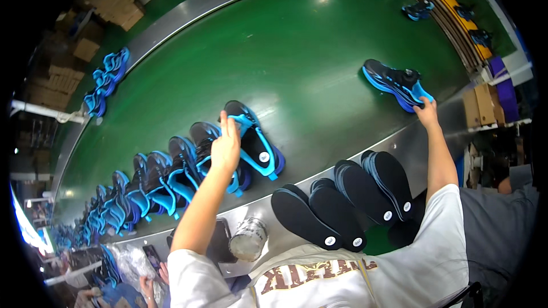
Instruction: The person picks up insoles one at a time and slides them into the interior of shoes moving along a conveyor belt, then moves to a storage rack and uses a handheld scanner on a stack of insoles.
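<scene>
A black and blue sneaker (391,82) lies on the green belt at the right. My right hand (426,115) grips its light-blue heel. My left hand (226,148) has its fingers stretched out and together, resting against the side of another sneaker (264,142), which has a black insole with a white round sticker inside. That shoe stands at the near end of a long row of matching sneakers (157,179) running away to the left. Stacks of black insoles (305,214) (374,191) lie on the metal edge in front of me.
The green conveyor belt (308,40) curves across the view. Beside the insoles, a round tin (249,238) stands on the metal edge. More sneakers sit on the far edge (108,80) and far right (418,10). At lower left are a co-worker's hand (149,288) and clear plastic (125,256).
</scene>
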Demonstrator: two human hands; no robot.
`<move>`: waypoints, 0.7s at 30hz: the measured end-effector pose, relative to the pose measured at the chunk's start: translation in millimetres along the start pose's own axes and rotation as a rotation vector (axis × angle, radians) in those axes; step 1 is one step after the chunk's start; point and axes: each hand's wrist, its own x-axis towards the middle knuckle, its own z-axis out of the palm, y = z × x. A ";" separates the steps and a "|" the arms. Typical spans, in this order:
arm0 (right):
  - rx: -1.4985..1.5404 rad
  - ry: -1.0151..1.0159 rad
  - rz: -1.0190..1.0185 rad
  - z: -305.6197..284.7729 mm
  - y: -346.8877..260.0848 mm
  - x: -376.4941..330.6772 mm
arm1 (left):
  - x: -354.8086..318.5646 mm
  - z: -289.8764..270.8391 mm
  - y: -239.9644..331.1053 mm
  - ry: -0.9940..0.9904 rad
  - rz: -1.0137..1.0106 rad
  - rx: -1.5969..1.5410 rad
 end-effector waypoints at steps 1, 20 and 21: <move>0.014 0.063 -0.037 0.5 -2.5 -1.3 | -4.5 -7.7 4.7 0.003 -0.011 0.009; 0.521 -0.254 -0.786 15.7 -236.1 -296.9 | -3.2 -6.7 11.8 0.343 -0.449 -0.297; 0.434 -0.215 -0.795 11.6 -224.0 -307.6 | -3.4 -3.1 11.3 0.359 -0.417 -0.269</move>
